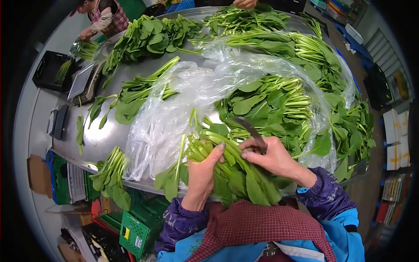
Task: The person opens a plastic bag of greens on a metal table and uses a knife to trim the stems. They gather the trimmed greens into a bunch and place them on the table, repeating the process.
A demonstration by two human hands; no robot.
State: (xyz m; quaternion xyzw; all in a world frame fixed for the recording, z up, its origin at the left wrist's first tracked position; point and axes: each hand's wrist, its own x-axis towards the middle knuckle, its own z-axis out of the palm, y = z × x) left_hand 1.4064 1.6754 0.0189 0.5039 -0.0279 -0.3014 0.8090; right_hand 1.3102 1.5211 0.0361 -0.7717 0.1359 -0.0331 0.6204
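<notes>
A bunch of leafy greens (235, 174) hangs over the table's front edge, stems up and leaves toward my apron. My left hand (203, 172) is wrapped around its stems, thumb on top. Closed beside it, my right hand (273, 157) holds a knife (251, 131) with a dark, curved blade pointing up and away from me. The fingertips of that hand press against the bunch's stems. Just beyond both hands lies a crumpled clear plastic bag (170, 113), with a big pile of greens (270, 100) on the sheet at its right.
More greens (152, 37) lie along the far side of the metal table (98, 135). A small bunch (111, 179) overhangs the front left edge. Scales (87, 83) and a black crate (50, 72) stand at left, near another person (102, 17) bagging greens. Green crates (139, 231) sit below.
</notes>
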